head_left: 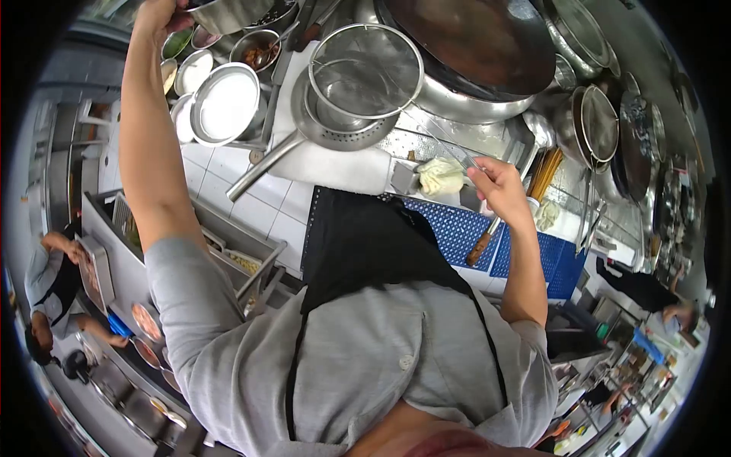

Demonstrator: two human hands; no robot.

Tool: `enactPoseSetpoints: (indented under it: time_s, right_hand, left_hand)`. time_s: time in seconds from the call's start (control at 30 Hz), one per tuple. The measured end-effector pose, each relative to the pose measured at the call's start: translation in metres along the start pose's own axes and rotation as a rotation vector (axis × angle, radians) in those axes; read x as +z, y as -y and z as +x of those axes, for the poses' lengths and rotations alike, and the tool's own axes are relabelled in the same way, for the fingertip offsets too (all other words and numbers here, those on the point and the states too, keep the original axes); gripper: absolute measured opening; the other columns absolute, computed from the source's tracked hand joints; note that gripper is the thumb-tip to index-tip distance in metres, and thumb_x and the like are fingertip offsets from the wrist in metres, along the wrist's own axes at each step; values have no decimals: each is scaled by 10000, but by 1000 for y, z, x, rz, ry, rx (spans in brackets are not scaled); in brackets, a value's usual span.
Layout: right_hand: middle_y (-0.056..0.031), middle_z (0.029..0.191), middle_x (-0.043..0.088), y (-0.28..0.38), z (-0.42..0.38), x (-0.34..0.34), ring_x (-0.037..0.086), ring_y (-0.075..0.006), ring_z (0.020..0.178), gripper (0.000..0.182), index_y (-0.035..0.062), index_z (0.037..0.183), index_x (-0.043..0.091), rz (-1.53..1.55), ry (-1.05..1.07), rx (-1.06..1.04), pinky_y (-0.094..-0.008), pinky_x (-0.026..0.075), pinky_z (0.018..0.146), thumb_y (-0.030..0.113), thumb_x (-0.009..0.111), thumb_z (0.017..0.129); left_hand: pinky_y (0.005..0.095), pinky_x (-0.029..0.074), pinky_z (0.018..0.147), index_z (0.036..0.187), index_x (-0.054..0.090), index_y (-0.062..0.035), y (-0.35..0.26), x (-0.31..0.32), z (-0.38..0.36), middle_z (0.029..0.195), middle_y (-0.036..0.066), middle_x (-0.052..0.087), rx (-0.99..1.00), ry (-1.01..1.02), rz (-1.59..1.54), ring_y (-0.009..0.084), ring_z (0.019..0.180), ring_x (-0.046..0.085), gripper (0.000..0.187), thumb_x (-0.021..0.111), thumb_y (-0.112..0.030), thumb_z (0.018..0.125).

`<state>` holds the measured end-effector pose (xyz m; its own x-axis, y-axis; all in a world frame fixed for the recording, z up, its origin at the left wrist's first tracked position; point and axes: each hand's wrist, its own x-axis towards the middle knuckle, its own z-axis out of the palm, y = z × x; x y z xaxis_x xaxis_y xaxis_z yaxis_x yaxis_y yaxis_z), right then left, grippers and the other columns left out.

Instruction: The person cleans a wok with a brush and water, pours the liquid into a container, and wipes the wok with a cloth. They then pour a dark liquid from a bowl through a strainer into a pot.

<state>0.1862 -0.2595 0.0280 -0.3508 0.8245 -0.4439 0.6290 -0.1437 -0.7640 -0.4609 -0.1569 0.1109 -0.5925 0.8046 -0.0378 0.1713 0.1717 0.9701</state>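
Note:
My right hand (495, 183) is closed around the thin handle of a round mesh strainer (365, 72). The strainer's mesh is over a perforated steel ladle pan (343, 133), whose long handle points down-left. At the top left edge, my left hand (156, 14) grips a steel pot (228, 11) near its side; its fingers are partly cut off by the frame. A large dark wok (480, 46) rests at the top centre. Just left of my right hand lies a crumpled pale cloth (442, 177).
Steel bowls of ingredients, one with white contents (225, 104), stand at the upper left. Strainers and pans hang at the right, near chopsticks (545, 175) and a wooden-handled tool (483, 242). A co-worker (53, 282) holds a tray at the far left; others are at the right.

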Motion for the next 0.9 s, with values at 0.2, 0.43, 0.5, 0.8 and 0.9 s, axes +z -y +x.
enactPoseSetpoints:
  time_s: [0.2,0.43,0.5,0.8,0.9]
  right_hand:
    - [-66,669,650,-9,10,-8,593,-132,557,317,-3,1089,706,-122,64,-125,-325,454,571,265,657,927]
    - [22,618,552,-37,26,10,489,-49,521,426,-34,1219,666,-91,34,-162,-246,352,440,291,686,943]
    - [25,603,539,-37,25,12,471,-48,510,436,-35,1222,668,-140,44,-146,-251,342,437,298,689,941]
    - [29,579,508,-25,20,0,414,-50,484,434,-48,1197,686,-220,39,-171,-265,328,454,290,701,925]
    - [20,585,523,-22,26,-7,432,-54,503,437,-49,1191,690,-246,40,-170,-275,348,476,289,707,915]
  left_hand:
    - [289,603,543,870,677,35,8,11,-131,733,87,638,-82,-88,159,190,553,631,150,677,-104,812]
    - [287,587,517,751,664,13,26,30,-206,719,96,655,-113,-25,146,179,573,638,80,681,-59,781]
    - [292,582,507,715,644,3,32,31,-216,694,88,645,-85,-1,141,176,551,630,95,683,-57,779]
    - [296,561,481,625,587,3,47,38,-248,613,80,598,-44,-6,107,160,482,588,151,681,-39,736]
    - [291,545,476,617,583,11,45,42,-264,603,77,589,-50,-40,102,158,483,583,155,677,-27,735]
